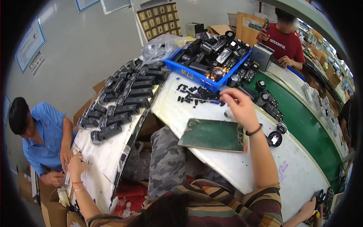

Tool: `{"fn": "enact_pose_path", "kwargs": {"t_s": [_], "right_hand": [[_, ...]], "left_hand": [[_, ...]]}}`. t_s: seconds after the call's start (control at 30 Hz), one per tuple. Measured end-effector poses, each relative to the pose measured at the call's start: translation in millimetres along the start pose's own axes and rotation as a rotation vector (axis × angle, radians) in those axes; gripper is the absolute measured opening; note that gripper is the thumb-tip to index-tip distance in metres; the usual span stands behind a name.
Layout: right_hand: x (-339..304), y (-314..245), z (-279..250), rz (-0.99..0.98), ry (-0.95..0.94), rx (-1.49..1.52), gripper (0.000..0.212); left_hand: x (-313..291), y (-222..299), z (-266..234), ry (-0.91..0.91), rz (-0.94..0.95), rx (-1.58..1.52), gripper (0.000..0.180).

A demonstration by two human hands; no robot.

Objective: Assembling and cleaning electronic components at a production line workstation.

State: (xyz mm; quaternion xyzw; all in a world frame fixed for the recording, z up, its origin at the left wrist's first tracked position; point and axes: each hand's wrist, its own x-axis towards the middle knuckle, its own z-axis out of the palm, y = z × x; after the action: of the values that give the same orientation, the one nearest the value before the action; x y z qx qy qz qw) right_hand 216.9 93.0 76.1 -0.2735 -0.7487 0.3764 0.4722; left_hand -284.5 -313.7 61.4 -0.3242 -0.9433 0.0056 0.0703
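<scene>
My right hand (241,109) hovers over the white bench with its fingers curved and apart, holding nothing that I can see. Just beside its fingertips lies a screwdriver (214,101) with a blue handle, among a scatter of small black parts (194,93). Nearer to me, a worn dark green board (212,135) lies flat. My left hand (76,166) reaches over the left table's edge, thumb spread away from the fingers. Close to it are the hands (60,166) of a person in a blue shirt. A pale strip beside those hands is partly hidden.
Rows of black handheld devices (130,102) cover the left table. A blue bin (189,72) heaped with black devices stands at the back, next to clear plastic bags (159,49). To the right runs a green belt (298,102). A person in red (283,43) works beyond it.
</scene>
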Motion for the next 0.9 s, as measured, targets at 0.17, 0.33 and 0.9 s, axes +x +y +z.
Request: {"fn": "enact_pose_path", "kwargs": {"t_s": [0.17, 0.33, 0.9], "right_hand": [[-30, -187, -15, -0.788, 0.015, 0.158, 0.007], [-35, -172, -52, -0.703, -0.1, 0.15, 0.008], [-58, -173, -80, -0.527, -0.552, 0.326, 0.026]], "left_hand": [[-47, 127, -100, 0.206, 0.422, -0.286, 0.054], [-32, 237, -132, -0.176, 0.945, -0.51, 0.056], [-39, 467, -78, -0.584, 1.466, -1.094, 0.056]]}}
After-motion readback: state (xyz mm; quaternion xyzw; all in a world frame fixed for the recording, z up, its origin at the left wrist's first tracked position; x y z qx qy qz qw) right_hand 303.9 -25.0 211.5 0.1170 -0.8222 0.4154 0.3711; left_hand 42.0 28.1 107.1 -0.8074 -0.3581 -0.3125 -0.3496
